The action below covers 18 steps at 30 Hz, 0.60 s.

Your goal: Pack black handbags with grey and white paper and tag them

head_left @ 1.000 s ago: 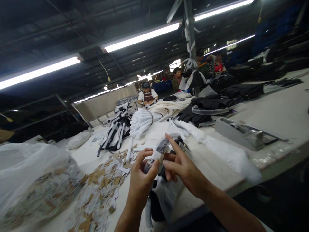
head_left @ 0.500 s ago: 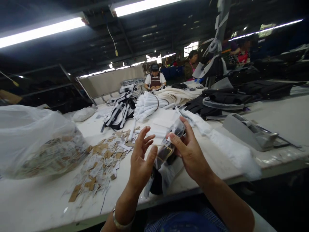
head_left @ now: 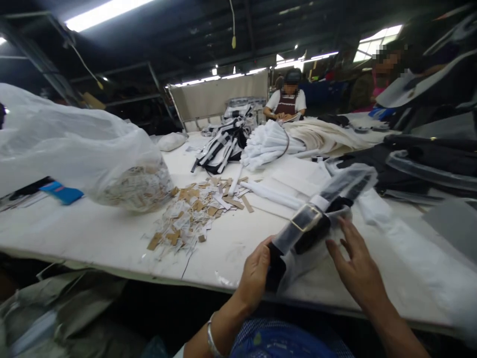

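Note:
A black strap with a gold-coloured buckle [head_left: 306, 219], wrapped in clear plastic film, is tilted up over the front edge of the table. My left hand [head_left: 255, 271] is closed around its lower black end. Just right of the strap, my right hand [head_left: 356, 261] has its fingers apart, the fingertips close to the loose plastic; whether they touch it I cannot tell. The strap's upper part bends over in a loop at its far end. Behind it on the table lie rolled white strips [head_left: 274, 194].
A pile of brown and white tags [head_left: 186, 216] lies left of centre, beside a big clear plastic bag [head_left: 122, 169] of similar tags. White rolls [head_left: 264, 144], strap bundles [head_left: 219, 146] and black pieces [head_left: 421, 159] lie farther back. A co-worker [head_left: 286, 102] sits across the table.
The view has swung left. My left hand, open before, now grips the strap's lower end. My right hand has let go and opened. The strap shows more of its length and its buckle.

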Tool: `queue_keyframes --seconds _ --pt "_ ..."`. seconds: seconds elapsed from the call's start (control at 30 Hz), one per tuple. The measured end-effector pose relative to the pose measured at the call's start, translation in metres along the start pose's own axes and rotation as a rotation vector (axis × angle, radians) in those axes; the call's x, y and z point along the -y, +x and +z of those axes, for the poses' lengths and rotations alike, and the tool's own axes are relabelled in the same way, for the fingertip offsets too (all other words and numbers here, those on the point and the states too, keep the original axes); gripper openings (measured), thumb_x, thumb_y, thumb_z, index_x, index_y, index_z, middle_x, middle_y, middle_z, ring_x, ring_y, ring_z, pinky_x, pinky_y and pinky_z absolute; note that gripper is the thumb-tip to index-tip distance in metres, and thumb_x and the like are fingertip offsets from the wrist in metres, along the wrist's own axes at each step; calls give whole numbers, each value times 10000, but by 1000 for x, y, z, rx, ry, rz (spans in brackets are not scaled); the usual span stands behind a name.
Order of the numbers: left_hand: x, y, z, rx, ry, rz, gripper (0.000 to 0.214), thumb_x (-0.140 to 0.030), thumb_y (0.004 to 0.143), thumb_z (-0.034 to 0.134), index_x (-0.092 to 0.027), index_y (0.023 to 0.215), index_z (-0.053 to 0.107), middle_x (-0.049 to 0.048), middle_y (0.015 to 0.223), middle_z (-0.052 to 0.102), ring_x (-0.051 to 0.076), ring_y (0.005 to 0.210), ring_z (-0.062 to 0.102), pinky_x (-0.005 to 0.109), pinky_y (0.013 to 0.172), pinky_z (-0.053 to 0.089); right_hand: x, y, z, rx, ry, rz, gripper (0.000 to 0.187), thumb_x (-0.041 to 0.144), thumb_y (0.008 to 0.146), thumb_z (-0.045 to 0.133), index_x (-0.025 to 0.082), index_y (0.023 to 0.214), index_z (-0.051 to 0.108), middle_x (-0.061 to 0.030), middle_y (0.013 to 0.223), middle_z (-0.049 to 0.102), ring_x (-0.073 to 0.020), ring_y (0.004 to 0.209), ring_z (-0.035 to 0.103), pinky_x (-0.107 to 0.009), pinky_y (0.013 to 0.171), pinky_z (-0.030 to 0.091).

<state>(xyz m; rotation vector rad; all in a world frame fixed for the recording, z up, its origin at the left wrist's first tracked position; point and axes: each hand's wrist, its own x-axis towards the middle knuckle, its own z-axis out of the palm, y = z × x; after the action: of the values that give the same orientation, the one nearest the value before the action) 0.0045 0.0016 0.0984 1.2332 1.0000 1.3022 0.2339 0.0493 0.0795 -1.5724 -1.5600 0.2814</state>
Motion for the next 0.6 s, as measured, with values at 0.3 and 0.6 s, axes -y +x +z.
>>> queue_keyframes --seconds 0.3,0.6 --pt "9 8 -14 142 -24 -30 490 -509 1008 396 -166 1247 651 118 1225 689 253 1155 634 395 1024 478 -20 0 23 -31 11 71 655 623 898 443 282 1458 457 -63 1545 405 -356 1284 530 -550 1096 405" --pt "20 76 -141 -285 554 -16 258 -379 893 637 -182 1042 710 69 951 756 208 913 712 355 903 540 -30 -23 0 -59 26 239 567 586 896 484 323 1397 532 -81 1409 565 -381 1064 659 -545 871 543"
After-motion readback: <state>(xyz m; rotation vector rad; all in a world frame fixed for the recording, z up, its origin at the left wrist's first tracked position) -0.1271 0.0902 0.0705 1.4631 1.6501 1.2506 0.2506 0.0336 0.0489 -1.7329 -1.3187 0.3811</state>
